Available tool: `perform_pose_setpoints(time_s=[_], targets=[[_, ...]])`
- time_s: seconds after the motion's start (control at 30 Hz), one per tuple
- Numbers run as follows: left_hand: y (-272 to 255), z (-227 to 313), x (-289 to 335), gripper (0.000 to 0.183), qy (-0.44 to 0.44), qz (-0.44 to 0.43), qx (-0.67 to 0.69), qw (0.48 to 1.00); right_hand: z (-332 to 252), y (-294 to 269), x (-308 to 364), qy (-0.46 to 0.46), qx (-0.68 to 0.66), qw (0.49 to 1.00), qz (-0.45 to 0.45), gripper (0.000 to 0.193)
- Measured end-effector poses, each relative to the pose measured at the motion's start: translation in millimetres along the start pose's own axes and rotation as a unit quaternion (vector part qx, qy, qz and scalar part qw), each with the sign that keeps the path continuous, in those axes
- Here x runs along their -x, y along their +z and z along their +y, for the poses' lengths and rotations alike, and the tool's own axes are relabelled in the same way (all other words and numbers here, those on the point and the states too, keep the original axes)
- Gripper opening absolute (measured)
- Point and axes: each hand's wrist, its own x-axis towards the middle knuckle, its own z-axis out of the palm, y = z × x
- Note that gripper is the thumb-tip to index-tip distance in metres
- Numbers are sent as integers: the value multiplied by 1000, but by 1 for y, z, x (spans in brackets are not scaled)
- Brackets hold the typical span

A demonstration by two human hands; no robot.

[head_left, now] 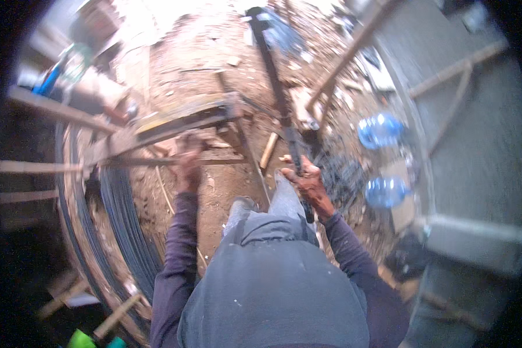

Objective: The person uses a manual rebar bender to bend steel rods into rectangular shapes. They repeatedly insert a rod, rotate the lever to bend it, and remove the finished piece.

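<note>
My right hand (309, 182) is wrapped round the lower part of a long dark bar (277, 87), which looks like metal. The bar slants up and away from my body, and its far end looks slightly wider. My left hand (188, 162) is smeared by motion just in front of a rough wooden bench (180, 119). Its fingers are too blurred to read, so I cannot tell whether it touches the wood. A short piece of wood (268, 149) lies on the ground between the bench and the bar.
Bundles of thin dark rods (124, 214) lie along the left. Two clear blue bottles (384, 131) are at the right, beside a grey wall (475, 116) with wooden braces. A tangle of dark wire (343, 177) lies near my right hand. A slanting pole (351, 55) rises beyond it.
</note>
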Motion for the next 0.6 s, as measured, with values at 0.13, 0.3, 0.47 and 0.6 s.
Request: perform_pose_setpoints(time_s=[0.13,0.3,0.47,0.6], targets=[[72,27,14,8,4,27,334,942,-32,29,-47,-32,18,999,-18,42],[71,22,19,6,-36,70,278,957,-17,27,-79,35,6,996,-81,40],[-10,1,2,20,-9,283,-138,949,8,1,-144,121,-3,983,-140,32],[-93,-30,-38,33,83,476,-311,819,16,-47,-214,148,-4,972,-183,27]])
